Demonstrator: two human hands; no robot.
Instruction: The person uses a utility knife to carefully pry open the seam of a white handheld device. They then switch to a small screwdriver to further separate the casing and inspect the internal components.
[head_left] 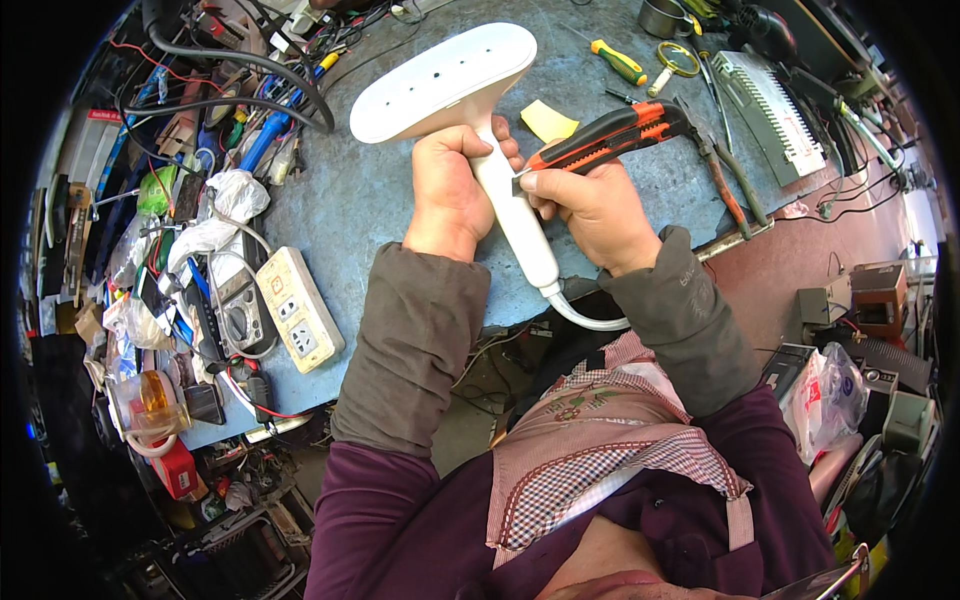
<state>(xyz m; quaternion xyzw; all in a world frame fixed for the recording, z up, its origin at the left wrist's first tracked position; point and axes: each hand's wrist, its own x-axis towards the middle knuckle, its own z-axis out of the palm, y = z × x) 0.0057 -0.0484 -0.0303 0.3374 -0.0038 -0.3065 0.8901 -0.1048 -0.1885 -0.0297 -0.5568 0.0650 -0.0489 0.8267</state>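
Hands [450, 185] grip smooth white steamer [450, 80], orange knife [605, 140].

bench [350, 200]: blue-grey, worn | power strip [300, 308]: cream, near left edge | screwdriver [620, 62]: yellow-green handle, far side | magnifying glass [674, 62]: just beside screwdriver | yellow pad [548, 121]: flat on bench | pliers [728, 180]: right side | metal cup [662, 17]: far edge | crumpled white plastic [228, 205]: left clutter

Blue-grey worn surface [370, 200]; white power strip [299, 309] near left edge, yellow-handled screwdriver [618, 62], magnifying glass [674, 62] and metal cup [662, 17] toward far edge.
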